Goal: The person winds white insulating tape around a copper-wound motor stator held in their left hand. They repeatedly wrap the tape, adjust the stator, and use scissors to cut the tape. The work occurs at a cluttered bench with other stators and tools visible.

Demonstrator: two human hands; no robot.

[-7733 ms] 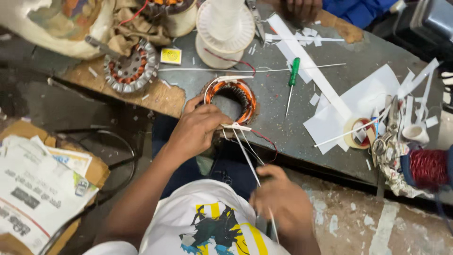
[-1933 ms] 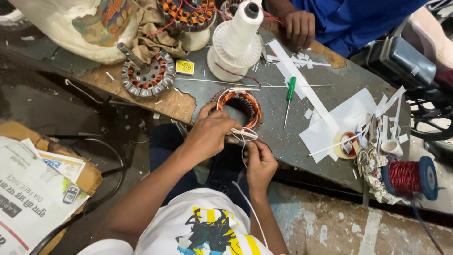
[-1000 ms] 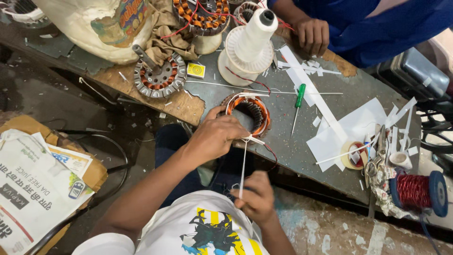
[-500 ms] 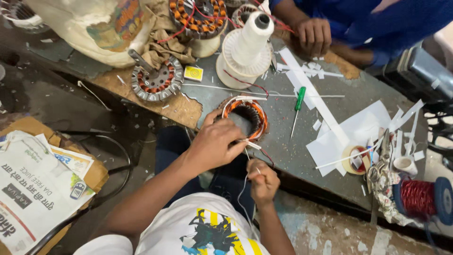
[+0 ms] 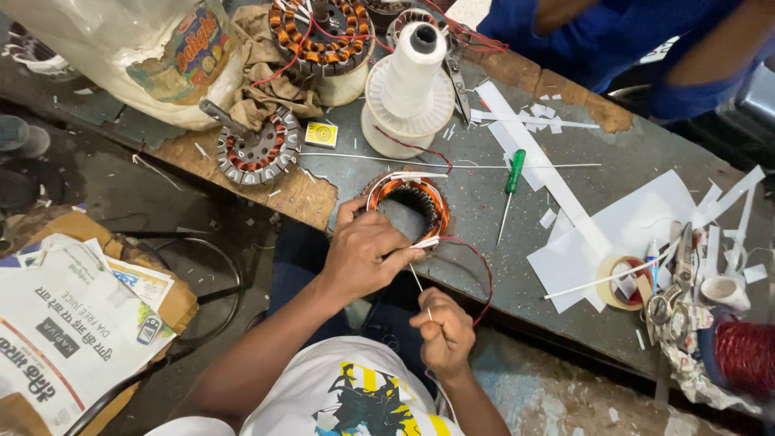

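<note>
A ring-shaped motor stator wound with copper wire (image 5: pixel 420 198) lies near the front edge of the grey worktable (image 5: pixel 630 153). My left hand (image 5: pixel 367 254) grips its near rim, thumb and fingers pinched on the winding. My right hand (image 5: pixel 442 331) sits just below the table edge, closed on a thin white thread (image 5: pixel 418 284) that runs up to the stator. A red wire (image 5: pixel 484 274) loops from the stator toward my right hand.
A big cone of white thread (image 5: pixel 408 85), a green screwdriver (image 5: pixel 511 182), two more stators (image 5: pixel 258 149), paper strips (image 5: pixel 565 202), a tape roll (image 5: pixel 622 282) and a red wire spool (image 5: pixel 743 355) share the table. Another person in blue (image 5: pixel 638 40) sits opposite. Newspapers (image 5: pixel 64 331) lie left.
My right hand pulled the thread down and away from the stator, came back up, and now holds it short beside the table edge. My left hand stayed on the stator.
</note>
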